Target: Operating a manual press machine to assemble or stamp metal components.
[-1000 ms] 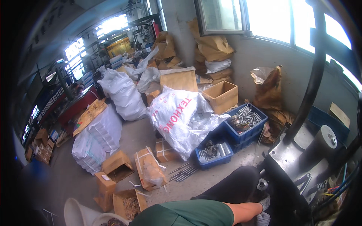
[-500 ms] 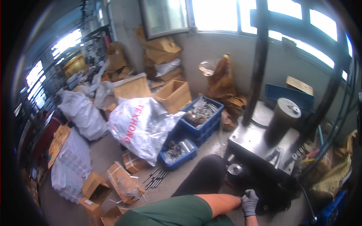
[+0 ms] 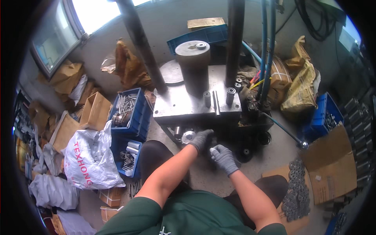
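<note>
Metal ring (image 3: 188, 136), below the front edge of a metal table (image 3: 168, 106), just beside my L hand (image 3: 201, 141), at abt 10 o'clock from it. Prob. heavy for its size, stiff, maybe slippery if oily; best held by its outer rim. My L hand is grey-gloved, partly bent (too dark to tell if it's gripping anything). My R hand (image 3: 224, 158), at 4 o'clock from the L, looks loosely curled; can't tell what, if anything, it holds.
</note>
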`<control>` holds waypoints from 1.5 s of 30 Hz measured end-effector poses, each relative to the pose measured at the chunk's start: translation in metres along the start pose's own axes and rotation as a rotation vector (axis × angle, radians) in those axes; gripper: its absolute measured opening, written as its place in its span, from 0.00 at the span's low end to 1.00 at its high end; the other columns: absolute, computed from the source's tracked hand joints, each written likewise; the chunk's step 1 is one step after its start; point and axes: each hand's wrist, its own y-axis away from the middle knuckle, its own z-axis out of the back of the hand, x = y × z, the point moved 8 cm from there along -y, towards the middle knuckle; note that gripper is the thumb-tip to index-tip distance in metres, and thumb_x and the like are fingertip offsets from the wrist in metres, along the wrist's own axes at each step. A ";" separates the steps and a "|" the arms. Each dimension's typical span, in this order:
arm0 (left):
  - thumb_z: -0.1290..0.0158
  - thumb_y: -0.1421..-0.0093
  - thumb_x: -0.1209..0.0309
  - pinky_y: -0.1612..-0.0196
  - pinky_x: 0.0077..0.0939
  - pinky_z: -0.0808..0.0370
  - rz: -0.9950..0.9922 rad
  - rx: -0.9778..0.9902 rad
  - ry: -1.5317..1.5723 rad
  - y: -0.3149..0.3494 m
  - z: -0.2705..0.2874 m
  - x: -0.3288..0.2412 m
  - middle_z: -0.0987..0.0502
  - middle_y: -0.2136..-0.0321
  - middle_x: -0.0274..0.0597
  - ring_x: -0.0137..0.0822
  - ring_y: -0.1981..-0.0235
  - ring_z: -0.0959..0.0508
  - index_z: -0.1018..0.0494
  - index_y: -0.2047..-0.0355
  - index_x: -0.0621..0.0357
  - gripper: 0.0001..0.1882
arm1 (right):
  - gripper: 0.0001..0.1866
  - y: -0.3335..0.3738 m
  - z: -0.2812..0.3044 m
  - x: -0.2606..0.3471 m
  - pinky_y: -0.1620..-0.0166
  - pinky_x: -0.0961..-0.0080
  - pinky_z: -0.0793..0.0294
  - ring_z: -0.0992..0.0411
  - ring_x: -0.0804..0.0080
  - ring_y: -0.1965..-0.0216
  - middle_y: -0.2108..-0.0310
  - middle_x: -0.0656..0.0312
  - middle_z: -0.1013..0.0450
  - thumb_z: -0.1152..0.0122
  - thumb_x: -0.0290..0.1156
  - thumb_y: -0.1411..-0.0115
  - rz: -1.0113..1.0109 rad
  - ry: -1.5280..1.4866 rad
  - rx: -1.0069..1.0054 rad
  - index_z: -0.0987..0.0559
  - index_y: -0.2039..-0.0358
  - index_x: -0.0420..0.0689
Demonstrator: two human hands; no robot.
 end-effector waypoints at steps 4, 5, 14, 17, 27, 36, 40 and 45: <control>0.43 0.33 0.72 0.63 0.27 0.17 -0.394 -0.358 0.450 0.002 0.009 -0.011 0.19 0.61 0.44 0.40 0.61 0.17 0.26 0.56 0.59 0.08 | 0.17 0.021 0.006 0.038 0.60 0.66 0.23 0.22 0.67 0.68 0.69 0.55 0.20 0.30 0.43 0.39 0.196 0.041 -0.146 0.19 0.61 0.41; 0.44 0.31 0.68 0.66 0.26 0.17 -0.412 -0.450 0.507 0.008 0.010 -0.010 0.20 0.70 0.41 0.38 0.66 0.17 0.25 0.61 0.56 0.06 | 0.17 0.023 0.006 0.040 0.60 0.66 0.23 0.22 0.67 0.68 0.69 0.55 0.20 0.30 0.43 0.39 0.189 0.041 -0.146 0.19 0.61 0.41; 0.47 0.30 0.56 0.70 0.33 0.18 -0.340 -0.481 0.693 -0.002 0.030 0.013 0.21 0.73 0.38 0.42 0.68 0.16 0.26 0.65 0.54 0.15 | 0.11 0.020 0.006 0.037 0.60 0.66 0.20 0.19 0.63 0.68 0.70 0.54 0.19 0.29 0.33 0.44 0.233 0.094 -0.132 0.20 0.63 0.43; 0.46 0.32 0.57 0.67 0.35 0.18 -0.326 -0.437 0.687 -0.003 0.031 0.018 0.21 0.69 0.39 0.43 0.65 0.16 0.26 0.60 0.54 0.14 | 0.11 0.020 -0.001 0.043 0.59 0.60 0.21 0.20 0.53 0.68 0.71 0.50 0.21 0.32 0.31 0.45 0.258 0.172 -0.064 0.23 0.65 0.41; 0.48 0.35 0.50 0.50 0.60 0.24 0.033 0.135 0.554 -0.010 -0.009 0.022 0.21 0.49 0.54 0.58 0.49 0.22 0.25 0.59 0.54 0.19 | 0.07 0.031 -0.032 0.039 0.60 0.74 0.28 0.32 0.79 0.68 0.73 0.70 0.30 0.37 0.28 0.46 0.175 -0.457 0.491 0.27 0.71 0.45; 0.46 0.33 0.47 0.42 0.63 0.28 -0.029 0.223 0.261 0.042 -0.046 0.005 0.31 0.37 0.50 0.57 0.40 0.29 0.29 0.42 0.48 0.27 | 0.05 0.019 -0.011 0.040 0.53 0.69 0.24 0.24 0.67 0.62 0.69 0.59 0.23 0.38 0.27 0.42 0.329 0.018 0.227 0.24 0.66 0.44; 0.41 0.34 0.63 0.60 0.38 0.17 -0.243 -0.226 -0.132 0.005 0.017 0.002 0.20 0.57 0.48 0.45 0.60 0.18 0.26 0.49 0.56 0.17 | 0.07 0.016 0.027 0.036 0.59 0.64 0.20 0.20 0.63 0.68 0.69 0.54 0.20 0.36 0.28 0.43 0.179 0.078 -0.188 0.23 0.64 0.43; 0.41 0.35 0.58 0.55 0.42 0.24 -0.593 -0.622 -0.715 0.013 0.036 -0.017 0.17 0.70 0.50 0.47 0.65 0.17 0.18 0.65 0.68 0.20 | 0.09 0.029 0.010 0.060 0.58 0.61 0.20 0.19 0.56 0.64 0.67 0.53 0.21 0.34 0.29 0.42 0.298 0.106 -0.073 0.23 0.62 0.44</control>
